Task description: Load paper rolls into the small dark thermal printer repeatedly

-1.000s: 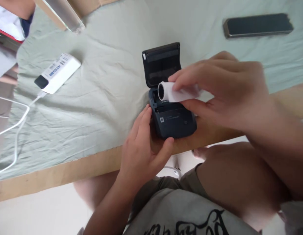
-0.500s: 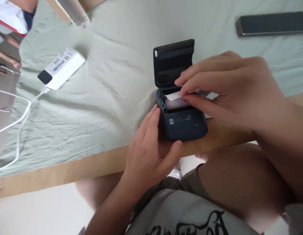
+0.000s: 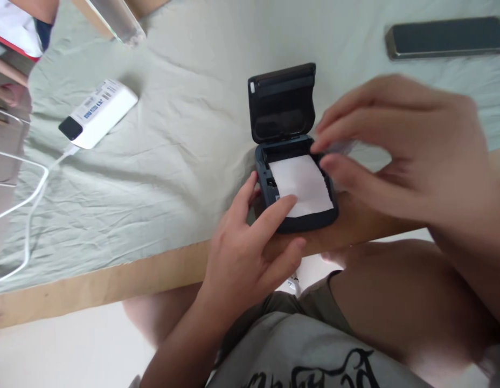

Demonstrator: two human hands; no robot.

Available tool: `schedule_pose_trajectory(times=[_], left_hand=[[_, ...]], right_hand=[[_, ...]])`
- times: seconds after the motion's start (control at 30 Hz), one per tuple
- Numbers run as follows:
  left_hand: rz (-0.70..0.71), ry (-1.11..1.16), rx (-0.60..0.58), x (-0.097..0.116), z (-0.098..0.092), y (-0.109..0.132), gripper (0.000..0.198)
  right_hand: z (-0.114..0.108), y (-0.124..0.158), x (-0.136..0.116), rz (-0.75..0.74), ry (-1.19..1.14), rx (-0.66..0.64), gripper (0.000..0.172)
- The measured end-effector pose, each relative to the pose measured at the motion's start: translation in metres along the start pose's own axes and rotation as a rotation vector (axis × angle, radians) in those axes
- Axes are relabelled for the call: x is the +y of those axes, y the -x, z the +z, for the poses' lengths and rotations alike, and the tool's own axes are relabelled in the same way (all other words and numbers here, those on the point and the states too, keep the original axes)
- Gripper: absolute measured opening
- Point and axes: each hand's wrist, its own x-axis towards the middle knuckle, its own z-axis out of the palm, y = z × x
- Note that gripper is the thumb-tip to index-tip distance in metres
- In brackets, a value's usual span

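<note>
A dark blue portable label printer sits at the table's front edge with its black lid raised. White paper comes out of its roll bay and lies over the front panel. My left hand steadies the printer at its left front corner, index fingertip on the paper, thumb by the front edge. Just right of the printer, apart from the paper, my right hand is lifted and blurred. Between its thumb and fingers is a small translucent piece, too smeared to name.
At left lies a white device with a label and a plugged-in white cable. A clear box is at the upper left, a dark phone-like slab at the upper right. Wrinkled green cloth covers the table. Another person's arm shows far left.
The paper end has been drawn forward over the printer's front. My right hand let go of it and moved right. My left index finger moved from the printer's side onto the paper.
</note>
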Motion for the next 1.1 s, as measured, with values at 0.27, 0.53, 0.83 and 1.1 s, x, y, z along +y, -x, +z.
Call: schedule_pose_trajectory(times=[0.27, 0.53, 0.83, 1.1], left_hand=[[0.014, -0.004, 0.022, 0.0, 0.002, -0.001, 0.039], [0.024, 0.002, -0.002, 0.0, 0.001, 0.0, 0.037], [0.04, -0.001, 0.009, -0.004, 0.002, -0.002, 0.067], [-0.075, -0.02, 0.008, -0.001, 0.004, -0.003, 0.074]], right_hand=[[0.014, -0.016, 0.009, 0.278, -0.087, -0.141, 0.026], [-0.007, -0.008, -0.004, 0.167, 0.015, 0.18, 0.038], [0.007, 0.0, 0.008, 0.329, -0.194, -0.346, 0.084], [0.008, -0.001, 0.02, 0.43, -0.406, -0.491, 0.081]])
